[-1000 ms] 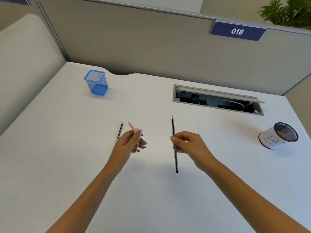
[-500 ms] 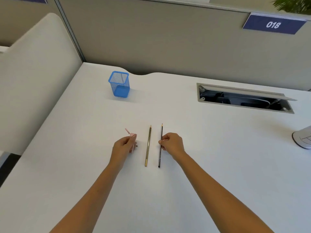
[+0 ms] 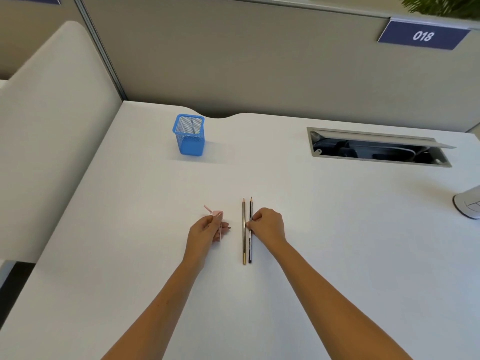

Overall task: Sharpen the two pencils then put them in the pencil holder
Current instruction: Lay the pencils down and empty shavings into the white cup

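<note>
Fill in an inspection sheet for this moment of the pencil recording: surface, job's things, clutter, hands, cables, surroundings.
Surface: white desk, bare apart from the items below.
Job's things: gold pencil and black pencil lie side by side, tips pointing away; blue mesh pencil holder upright at the far left, looks empty; pink sharpener in hand.
Clutter: white object cut off at the right edge.
Hands: left hand holds the sharpener; right hand has fingertips on the black pencil.
Cables: dark shapes inside the open cable hatch, unclear.
Surroundings: grey partition, sign 018, plant.
</note>
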Tool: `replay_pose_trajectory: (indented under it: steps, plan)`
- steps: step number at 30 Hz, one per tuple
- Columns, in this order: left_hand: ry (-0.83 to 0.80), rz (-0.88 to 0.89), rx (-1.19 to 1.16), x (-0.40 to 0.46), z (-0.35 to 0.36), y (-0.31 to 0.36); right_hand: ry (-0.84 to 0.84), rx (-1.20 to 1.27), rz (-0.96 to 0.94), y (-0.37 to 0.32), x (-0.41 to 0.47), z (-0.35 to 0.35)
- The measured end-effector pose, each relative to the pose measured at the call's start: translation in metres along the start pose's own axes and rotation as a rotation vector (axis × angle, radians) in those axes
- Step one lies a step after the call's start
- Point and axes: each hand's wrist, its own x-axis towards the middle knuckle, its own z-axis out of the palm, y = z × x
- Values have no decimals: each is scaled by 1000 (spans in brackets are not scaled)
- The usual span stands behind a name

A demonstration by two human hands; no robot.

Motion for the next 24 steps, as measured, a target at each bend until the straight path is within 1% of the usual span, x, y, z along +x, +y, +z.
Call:
replay_pose_trajectory:
  steps: [3,6,8,10,12,15,17,18,20,24]
  plan:
    - [-11,-5,-16,0,-1,0,-9,-9,7,0,1,0]
    - [-47,-5,-35,-3,-2,5,28,11,-9,0,-3,-4]
    - [-98,8,-16,-7,-1,11,56,108,-49,-3,-9,-9]
    - [-170,17,15,-13,1,18,34,238,-97,-8,-14,-15]
    - [-254,14,34,-21,6,28,-66,372,-113,-15,-20,-24]
    - [-382,-6,8,-34,15,41,-307,592,-66,-26,-30,-42]
    - [-466,-11,-14,-44,23,50,-440,702,-91,-28,-38,-58]
    - [-503,-9,-14,-49,27,53,-481,741,-115,-29,-41,-64]
    - [-557,-3,-17,-58,37,60,-484,826,-143,-29,-50,-76]
    - [-619,-12,-92,-75,62,69,-321,904,-220,-22,-68,-102]
